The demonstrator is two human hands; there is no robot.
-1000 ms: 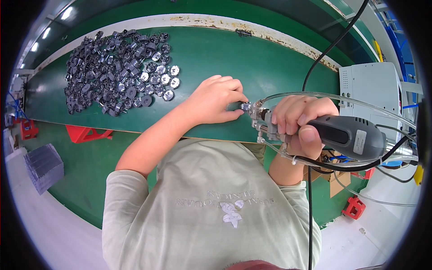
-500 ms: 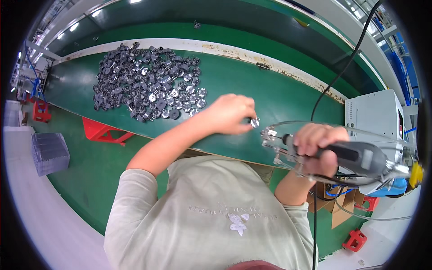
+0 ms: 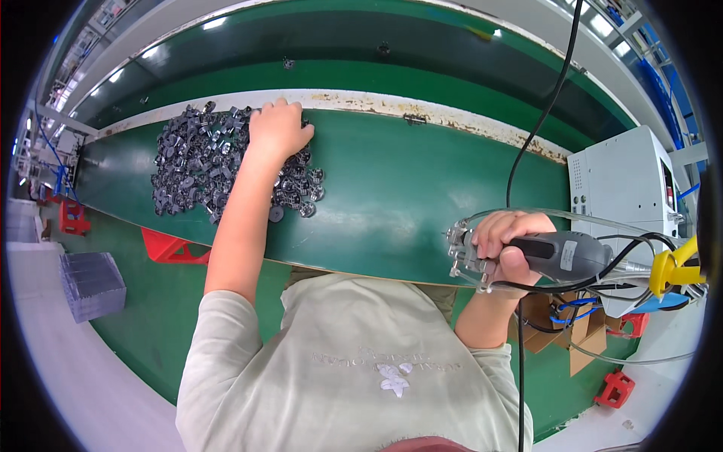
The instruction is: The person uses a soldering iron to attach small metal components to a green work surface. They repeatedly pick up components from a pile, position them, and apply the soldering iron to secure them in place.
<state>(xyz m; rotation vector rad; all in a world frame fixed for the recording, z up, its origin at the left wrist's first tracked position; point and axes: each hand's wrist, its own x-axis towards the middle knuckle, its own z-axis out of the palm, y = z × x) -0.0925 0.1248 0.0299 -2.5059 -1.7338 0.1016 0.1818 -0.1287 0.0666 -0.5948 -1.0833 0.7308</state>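
My left hand [image 3: 279, 129] lies palm down on a heap of small dark grey metal parts [image 3: 203, 162] at the far left of the green belt [image 3: 407, 188]; its fingers are curled into the pile, and whether a part is in them is hidden. My right hand [image 3: 506, 239] grips a grey powered hand tool [image 3: 565, 255] at the belt's near edge, on the right. The tool has a metal head [image 3: 461, 252] pointing left and clear tubes and black cables running off to the right.
A white control box [image 3: 625, 188] stands at the right of the belt. A black cable [image 3: 538, 120] hangs down from above. Red brackets [image 3: 169, 248] sit under the belt's near edge. A grey tray stack [image 3: 90, 282] rests on the floor at left. Cardboard boxes [image 3: 572, 339] lie at lower right.
My left hand has left the tool's head and reached far left onto the heap of parts. My right hand has kept its grip on the tool and stayed near the belt's near edge.
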